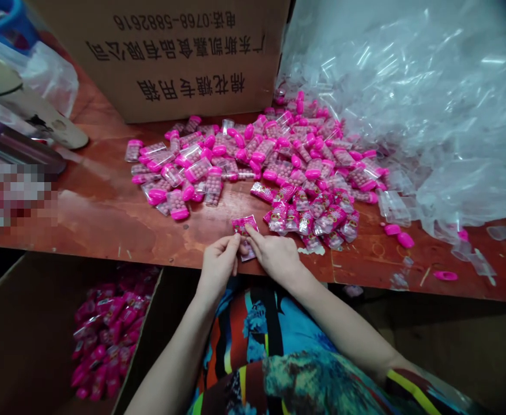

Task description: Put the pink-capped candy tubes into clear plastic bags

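A small pink printed wrapper is between my two hands near the table's front edge. My left hand pinches its left side with thumb and fingers. My right hand holds the right side, its fingers on the wrapper's face. Just beyond and to the right lies a heap of wrapped pink packs. Behind that spreads a big pile of clear bottles with pink caps and pink beads inside.
A large cardboard box stands at the back. Clear plastic bags cover the back right. Bottles stand or lean at the left. An open carton below the edge holds wrapped packs. Loose pink caps lie at the right.
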`<state>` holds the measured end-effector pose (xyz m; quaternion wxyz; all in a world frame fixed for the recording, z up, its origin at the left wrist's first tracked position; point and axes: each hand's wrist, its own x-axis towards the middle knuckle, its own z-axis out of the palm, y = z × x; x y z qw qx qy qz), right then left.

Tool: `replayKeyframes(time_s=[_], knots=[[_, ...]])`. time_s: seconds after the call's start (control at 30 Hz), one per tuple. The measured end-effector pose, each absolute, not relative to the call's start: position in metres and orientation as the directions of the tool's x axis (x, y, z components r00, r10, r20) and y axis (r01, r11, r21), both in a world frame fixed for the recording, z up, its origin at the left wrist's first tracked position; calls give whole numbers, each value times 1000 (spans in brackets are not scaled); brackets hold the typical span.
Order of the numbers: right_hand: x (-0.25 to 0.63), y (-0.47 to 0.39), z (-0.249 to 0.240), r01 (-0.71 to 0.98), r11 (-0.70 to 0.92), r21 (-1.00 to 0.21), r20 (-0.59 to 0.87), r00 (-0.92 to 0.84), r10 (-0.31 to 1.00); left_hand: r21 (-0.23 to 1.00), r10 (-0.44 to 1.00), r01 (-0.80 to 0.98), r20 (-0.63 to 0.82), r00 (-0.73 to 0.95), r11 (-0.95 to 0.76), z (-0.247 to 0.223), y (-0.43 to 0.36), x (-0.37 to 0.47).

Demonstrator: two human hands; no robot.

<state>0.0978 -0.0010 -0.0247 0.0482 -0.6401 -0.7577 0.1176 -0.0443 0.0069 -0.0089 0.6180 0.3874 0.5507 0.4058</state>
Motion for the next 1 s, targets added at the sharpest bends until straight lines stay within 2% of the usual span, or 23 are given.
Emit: replayKeyframes(time_s=[0.1,0.27,0.37,0.47,0.53,0.6,0.67,0.83,1.0], knots=[[102,-4,-32,944,167,-284,-14,-178,984,924,929,-95,-367,55,371,-8,6,-44],[112,-13,-32,902,195,-385,159,-143,977,908,915,-162,-400,-60,386,0,5,-43],[116,-14,-26,838,246,-487,232,-148,961,914,927,-173,-374,-11,367,4,6,-40],[117,-10,-17,667,249,-703,277,-66,959,929,948,-188,-317,33,318,6,7,-36],[115,-7,-13,452,188,-872,214,8,977,927,948,-200,-314,51,318,6,7,-33],[112,-5,-10,244,113,-963,126,37,991,910,937,-224,-341,82,350,6,5,-29],[108,-3,-8,141,85,-986,94,59,994,888,922,-246,-372,109,387,5,4,-24],[102,0,-8,75,75,-994,85,133,988,863,901,-260,-422,102,433,2,6,-16],[102,-2,-9,165,80,-983,107,163,981,836,875,-260,-462,143,483,5,11,-15]])
